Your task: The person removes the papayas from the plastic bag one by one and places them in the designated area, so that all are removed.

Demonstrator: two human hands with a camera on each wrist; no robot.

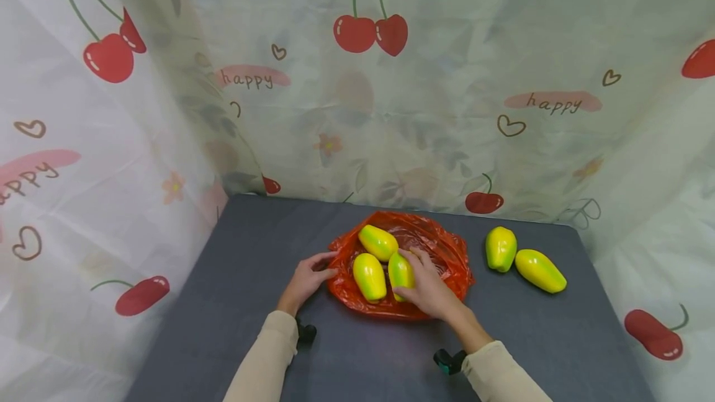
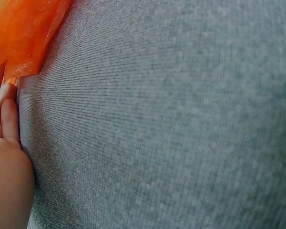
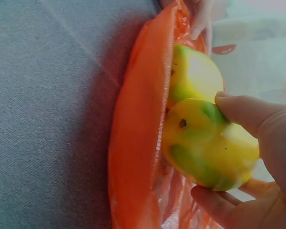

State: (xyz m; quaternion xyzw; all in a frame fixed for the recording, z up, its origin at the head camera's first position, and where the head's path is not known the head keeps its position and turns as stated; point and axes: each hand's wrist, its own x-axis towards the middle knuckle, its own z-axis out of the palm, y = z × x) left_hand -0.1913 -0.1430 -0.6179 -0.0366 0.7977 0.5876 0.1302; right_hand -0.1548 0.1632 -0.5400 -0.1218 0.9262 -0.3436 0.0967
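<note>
A red plastic bag (image 1: 444, 247) lies spread open on the grey table, holding yellow-green papayas. Two of them, an upper papaya (image 1: 378, 242) and a lower-left papaya (image 1: 369, 277), rest inside it. My right hand (image 1: 430, 287) grips a third papaya (image 1: 400, 275) over the bag, thumb on one side and fingers on the other; the right wrist view shows this papaya (image 3: 209, 148) close up. At the bag's left edge, my left hand (image 1: 307, 279) pinches the rim. In the left wrist view only part of that hand (image 2: 9, 157) shows, beside the orange-red plastic (image 2: 28, 33).
To the right of the bag, an upright-lying papaya (image 1: 501, 249) and a slanted papaya (image 1: 540, 270) lie on the grey table (image 1: 368, 365). A cherry-printed curtain (image 1: 436, 116) hangs behind the table and along both sides.
</note>
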